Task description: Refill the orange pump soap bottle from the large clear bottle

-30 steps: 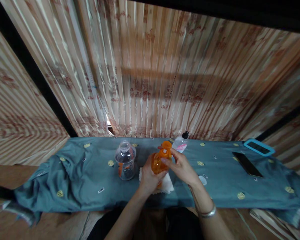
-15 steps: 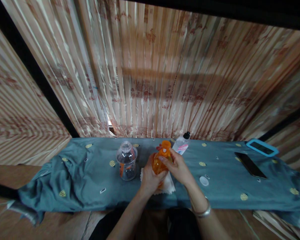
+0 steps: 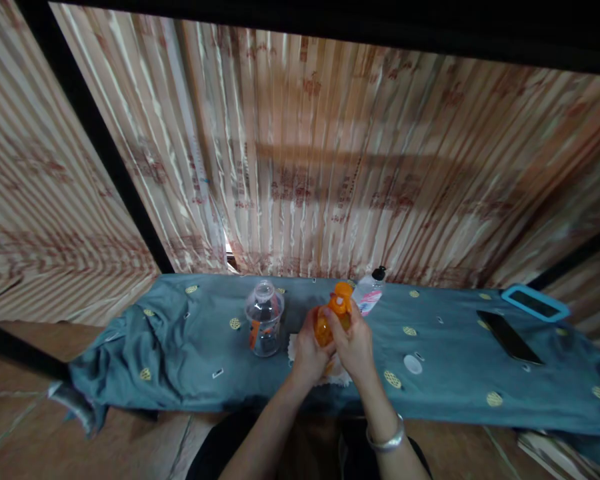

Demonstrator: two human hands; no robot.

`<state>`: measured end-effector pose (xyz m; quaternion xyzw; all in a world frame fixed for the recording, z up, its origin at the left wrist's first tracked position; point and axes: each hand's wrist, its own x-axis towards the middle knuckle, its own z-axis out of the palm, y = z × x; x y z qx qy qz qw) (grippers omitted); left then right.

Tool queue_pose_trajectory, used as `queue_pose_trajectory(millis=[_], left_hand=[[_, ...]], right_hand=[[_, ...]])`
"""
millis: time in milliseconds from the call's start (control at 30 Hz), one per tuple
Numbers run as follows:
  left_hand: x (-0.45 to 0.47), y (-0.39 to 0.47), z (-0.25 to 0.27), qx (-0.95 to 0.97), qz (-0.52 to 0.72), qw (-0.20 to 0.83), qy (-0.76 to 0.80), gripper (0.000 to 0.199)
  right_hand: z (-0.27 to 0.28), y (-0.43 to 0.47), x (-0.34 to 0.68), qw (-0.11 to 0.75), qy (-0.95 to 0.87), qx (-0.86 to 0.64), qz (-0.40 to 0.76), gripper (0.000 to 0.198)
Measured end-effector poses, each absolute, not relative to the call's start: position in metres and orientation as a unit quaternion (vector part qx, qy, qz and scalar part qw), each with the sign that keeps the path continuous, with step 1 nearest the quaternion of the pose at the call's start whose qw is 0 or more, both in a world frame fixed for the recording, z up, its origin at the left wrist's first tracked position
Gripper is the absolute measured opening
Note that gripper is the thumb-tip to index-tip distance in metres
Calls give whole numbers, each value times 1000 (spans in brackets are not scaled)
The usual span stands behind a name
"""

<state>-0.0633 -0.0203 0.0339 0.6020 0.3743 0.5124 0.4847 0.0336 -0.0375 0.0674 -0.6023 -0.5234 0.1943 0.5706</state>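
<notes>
Both hands are wrapped round an orange bottle with an orange flip cap, its lid raised. My left hand grips the body from the left and below. From the right, my right hand closes on the upper part, its thumb lying across the front near the neck. Under the hands a white cloth with a scalloped edge lies on the covered surface. Left of them stands a clear plastic bottle with an orange label, and a clear cup seems to surround it. The fingers partly hide the orange bottle.
A clear bottle with a black cap stands just behind my right hand. Further right lie a round white lid, a dark phone and a blue-framed device. A teal patterned cloth covers the surface; a striped curtain hangs behind.
The view has shifted, so everything sits a little further right. My right hand has closed more around the orange bottle; my left hand keeps its hold.
</notes>
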Motion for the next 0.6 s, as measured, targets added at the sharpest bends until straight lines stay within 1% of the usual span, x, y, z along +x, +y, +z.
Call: queue_pose_trajectory(millis=[167,367,500,600], left_hand=[[-66,-20,37,605,505,478,387,58],[-77,-17,33,619,494,485,370,79],[-86,-17,30,631,486,491,353,78],[-87,-18,26,630,480,497,355,77]], right_hand=[[68,-39,38,568,-529,-596,205,53],[61,-49,65,578,-527,-579,230,61],[52,-50,76,587,-514,-574,248,60],[53,-47,68,578,-534,-560,259,63]])
